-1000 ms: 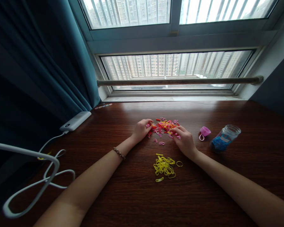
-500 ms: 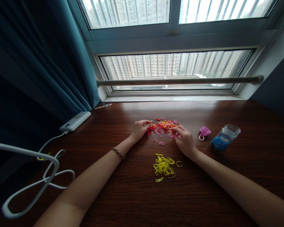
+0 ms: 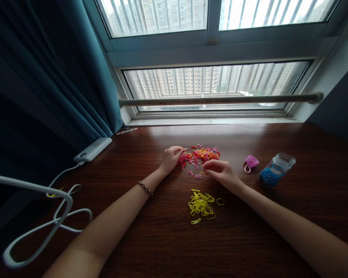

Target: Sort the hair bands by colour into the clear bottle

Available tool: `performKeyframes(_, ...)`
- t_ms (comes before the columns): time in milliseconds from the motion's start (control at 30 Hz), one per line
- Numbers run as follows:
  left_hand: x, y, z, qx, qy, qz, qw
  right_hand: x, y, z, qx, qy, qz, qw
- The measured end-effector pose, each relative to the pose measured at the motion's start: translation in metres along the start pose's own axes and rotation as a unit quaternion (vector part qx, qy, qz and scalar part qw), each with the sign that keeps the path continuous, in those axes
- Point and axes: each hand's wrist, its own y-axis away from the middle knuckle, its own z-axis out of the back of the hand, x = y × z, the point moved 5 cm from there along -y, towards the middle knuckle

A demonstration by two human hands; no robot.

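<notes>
A mixed pile of red, pink and yellow rubber bands (image 3: 201, 155) lies on the brown table. My left hand (image 3: 172, 159) rests at the pile's left edge, fingers bent; whether they hold a band is too small to tell. Just below the pile's right side, my right hand (image 3: 221, 173) has thumb and fingertips pinched on what looks like a small yellowish band (image 3: 202, 172). Two loose pink bands (image 3: 198, 176) lie left of those fingertips. Nearer to me is a heap of yellow bands (image 3: 202, 204), with a single round one (image 3: 220, 201) on its right.
On the right stand a pink cap with a loop (image 3: 251, 161) and a tilted clear jar (image 3: 277, 170) with blue contents. A white power bank (image 3: 93, 150) with a cable (image 3: 66, 204) is at the left, by the blue curtain (image 3: 98, 88). A window is behind the table.
My right hand has moved out of the pile, toward me and slightly left, with a small band at its fingertips. My left hand has hardly moved.
</notes>
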Motion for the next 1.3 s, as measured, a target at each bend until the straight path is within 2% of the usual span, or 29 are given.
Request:
performKeyframes(100,-0.001,0.0,0.002,-0.003,-0.013,0.01,1.0,0.002,0.005,-0.014,0.092,-0.083,-0.066,0.99)
performKeyframes(167,-0.001,0.0,0.002,0.001,-0.03,0.015,0.999,0.004,0.011,-0.024,0.181,-0.105,-0.1,0.973)
performKeyframes(233,-0.003,-0.001,0.003,0.004,-0.053,0.013,0.999,0.005,0.017,-0.034,0.279,-0.092,-0.117,0.949)
performKeyframes(267,-0.004,-0.001,0.003,0.005,-0.064,0.01,0.998,0.005,0.019,-0.036,0.306,-0.074,-0.112,0.943)
performKeyframes(300,-0.004,-0.001,0.003,0.003,-0.074,0.009,0.997,0.005,0.018,-0.035,0.306,-0.048,-0.096,0.946)
performKeyframes(333,-0.005,-0.001,0.003,0.0,-0.081,0.008,0.997,0.004,0.015,-0.032,0.277,-0.014,-0.067,0.958)
performKeyframes(400,-0.005,-0.001,0.004,-0.005,-0.087,0.011,0.996,0.004,0.006,-0.016,0.155,0.086,0.018,0.984)
performKeyframes(433,-0.005,-0.001,0.004,-0.007,-0.083,0.013,0.996,0.005,0.002,-0.008,0.092,0.147,0.066,0.983)
performKeyframes(467,-0.005,-0.001,0.004,-0.008,-0.075,0.014,0.997,0.007,-0.001,-0.001,0.044,0.21,0.109,0.971)
performKeyframes(533,-0.007,-0.001,0.003,-0.009,-0.046,0.004,0.999,0.009,-0.005,0.006,-0.002,0.32,0.173,0.931)
performKeyframes(600,-0.013,0.0,0.004,-0.009,-0.009,-0.017,1.0,0.009,-0.01,0.007,-0.006,0.403,0.197,0.894)
performKeyframes(700,-0.034,0.005,0.003,0.012,0.05,-0.068,0.996,0.003,-0.015,0.004,0.0,0.495,0.17,0.852)
performKeyframes(867,-0.092,0.024,-0.002,0.111,0.126,-0.176,0.97,-0.015,-0.018,0.001,0.011,0.562,0.093,0.822)
performKeyframes(967,-0.124,0.042,-0.012,0.22,0.155,-0.25,0.93,-0.02,-0.018,0.004,0.006,0.562,0.084,0.823)
performKeyframes(1033,-0.137,0.054,-0.019,0.274,0.143,-0.297,0.903,-0.02,-0.018,0.006,0.001,0.549,0.092,0.831)
performKeyframes(1167,-0.144,0.071,-0.03,0.328,0.096,-0.348,0.873,-0.02,-0.02,0.013,-0.03,0.498,0.11,0.86)
performKeyframes(1300,-0.141,0.076,-0.034,0.357,0.068,-0.343,0.866,-0.019,-0.022,0.025,-0.091,0.414,0.133,0.896)
